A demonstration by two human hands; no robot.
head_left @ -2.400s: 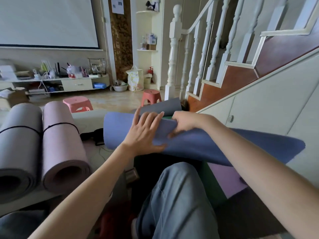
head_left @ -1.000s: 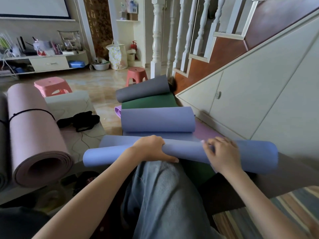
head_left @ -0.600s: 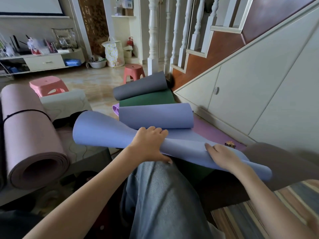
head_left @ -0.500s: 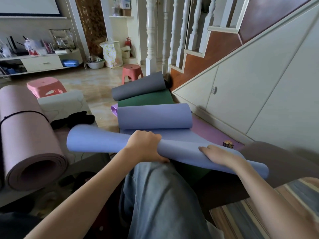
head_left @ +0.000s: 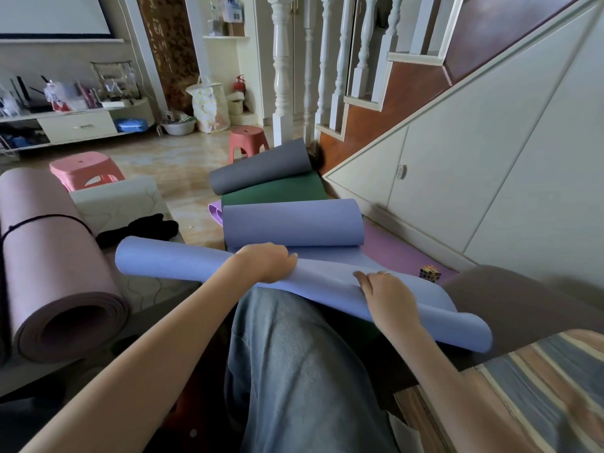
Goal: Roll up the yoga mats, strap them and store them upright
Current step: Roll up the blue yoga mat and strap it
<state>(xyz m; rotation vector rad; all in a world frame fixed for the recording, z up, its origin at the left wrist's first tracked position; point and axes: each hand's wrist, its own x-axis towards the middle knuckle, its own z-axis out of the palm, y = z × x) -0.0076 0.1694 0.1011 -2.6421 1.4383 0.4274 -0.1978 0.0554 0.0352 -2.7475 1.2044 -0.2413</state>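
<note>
At the far left a pink rolled mat (head_left: 55, 266) lies on its side, already bound by a black strap (head_left: 49, 220), and more black straps (head_left: 140, 228) sit in a loose heap on the pale cushion just beyond it. Across the person's knee lies the blue mat (head_left: 183, 261), its left end wound into a tube. The left hand (head_left: 266, 261) is curled over that roll, its grip closed on it. The right hand (head_left: 387, 294) presses flat on the looser right end, fingers spread, holding nothing closed. Behind them a second curl of the same blue colour, a green mat (head_left: 274, 194) and a grey mat (head_left: 261, 171) wait by the stair wall. The rolling step looks to be under way; next the right end needs tightening to match the left, then a strap.
</note>
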